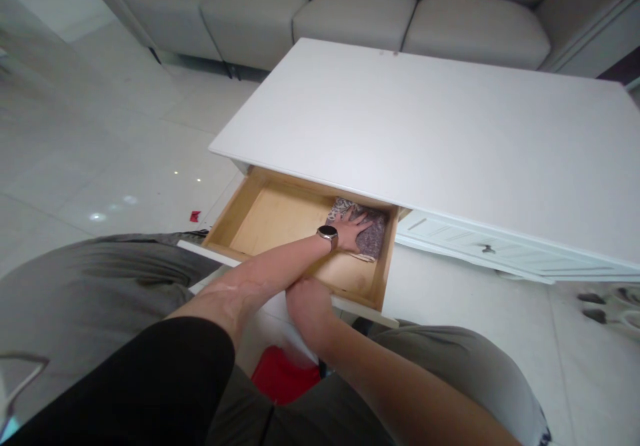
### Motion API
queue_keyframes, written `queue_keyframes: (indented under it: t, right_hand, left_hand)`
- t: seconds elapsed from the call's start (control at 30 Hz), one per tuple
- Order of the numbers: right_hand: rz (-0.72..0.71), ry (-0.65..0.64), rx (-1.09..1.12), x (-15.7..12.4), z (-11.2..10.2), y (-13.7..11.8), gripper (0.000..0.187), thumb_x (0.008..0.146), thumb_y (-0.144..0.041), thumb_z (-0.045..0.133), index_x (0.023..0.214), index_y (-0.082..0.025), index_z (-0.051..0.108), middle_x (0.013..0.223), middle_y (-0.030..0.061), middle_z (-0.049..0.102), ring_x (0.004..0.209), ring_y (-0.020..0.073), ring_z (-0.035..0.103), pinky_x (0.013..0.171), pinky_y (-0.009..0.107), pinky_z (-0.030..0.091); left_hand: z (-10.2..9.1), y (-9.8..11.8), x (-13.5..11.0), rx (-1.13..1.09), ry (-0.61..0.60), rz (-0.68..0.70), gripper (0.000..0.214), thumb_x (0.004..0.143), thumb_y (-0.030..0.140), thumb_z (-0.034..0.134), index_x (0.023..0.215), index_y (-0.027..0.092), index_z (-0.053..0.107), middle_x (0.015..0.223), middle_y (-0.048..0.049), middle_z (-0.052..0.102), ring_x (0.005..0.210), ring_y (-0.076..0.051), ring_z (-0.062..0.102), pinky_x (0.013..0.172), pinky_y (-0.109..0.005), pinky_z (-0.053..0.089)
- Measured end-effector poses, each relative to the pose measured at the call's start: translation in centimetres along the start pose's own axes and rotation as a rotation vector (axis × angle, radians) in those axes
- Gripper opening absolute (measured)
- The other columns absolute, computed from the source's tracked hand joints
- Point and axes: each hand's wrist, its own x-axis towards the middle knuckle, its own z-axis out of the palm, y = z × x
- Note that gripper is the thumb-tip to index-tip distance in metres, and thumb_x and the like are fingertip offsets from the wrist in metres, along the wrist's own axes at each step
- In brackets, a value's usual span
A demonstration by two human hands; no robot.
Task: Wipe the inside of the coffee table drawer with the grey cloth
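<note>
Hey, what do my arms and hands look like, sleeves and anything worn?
Your left arm has a black sleeve ending near the elbow; the left hand is bare, with a round, dark-faced watch at the wrist. Your right hand looks bare too, and no sleeve shows on the right arm.

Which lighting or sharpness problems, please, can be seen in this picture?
Head view: small bright glare spots on the glossy floor, at left; head view: dark shadow beneath the sofa; head view: the folded cloth under the left hand looks slightly soft, its fine pattern hard to read.
</note>
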Motion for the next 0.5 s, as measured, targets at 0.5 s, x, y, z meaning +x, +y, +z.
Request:
queue_keyframes:
  t: [0.5]
  right_hand:
    - [0.048, 0.082, 0.003, -0.5, 0.4, 0.0, 0.037, 0.101, -0.007, 0.039, 0.13, -0.01, 0.062, 0.113, 0.023, 0.076, 0.098, 0.0294, 0.079, 0.075, 0.042, 0.067]
  left_hand:
    - [-3.3, -17.8, -14.4, 0.167, 0.058, -0.485, 0.085, 0.089, 0.034, 0.058, 0.167, 0.024, 0.028, 0.173, -0.0127, 0.032, 0.152, -0.037, 0.039, 0.121, -0.047, 0.035]
